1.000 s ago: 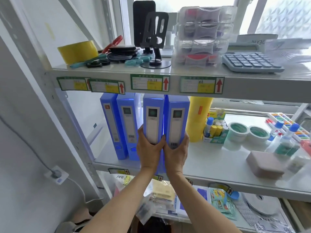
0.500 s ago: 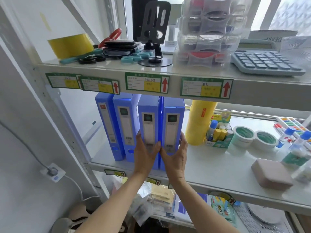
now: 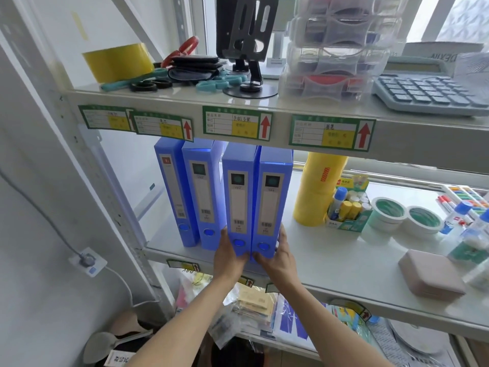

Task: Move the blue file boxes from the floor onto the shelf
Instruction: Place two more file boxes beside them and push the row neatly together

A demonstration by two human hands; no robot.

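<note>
Several blue file boxes stand upright, spines out, on the middle shelf (image 3: 330,268) of a white rack. The two at the left (image 3: 176,192) (image 3: 202,192) stand untouched. My left hand (image 3: 229,256) grips the bottom of the third box (image 3: 239,192), thumb and fingers around its lower end. My right hand (image 3: 279,256) grips the bottom of the fourth box (image 3: 272,197) the same way. Both of these boxes rest on the shelf near its front edge, pressed side by side.
A stack of yellow tape rolls (image 3: 317,189) stands just right of the boxes, then a glue-stick box (image 3: 346,207), white tape rolls (image 3: 389,213) and a pink case (image 3: 431,276). The upper shelf (image 3: 277,104) hangs low over the box tops. Packets fill the lower shelf.
My hands have slid down the spines to the bottom ends of the two right-hand boxes. The boxes now stand a little further in on the shelf.
</note>
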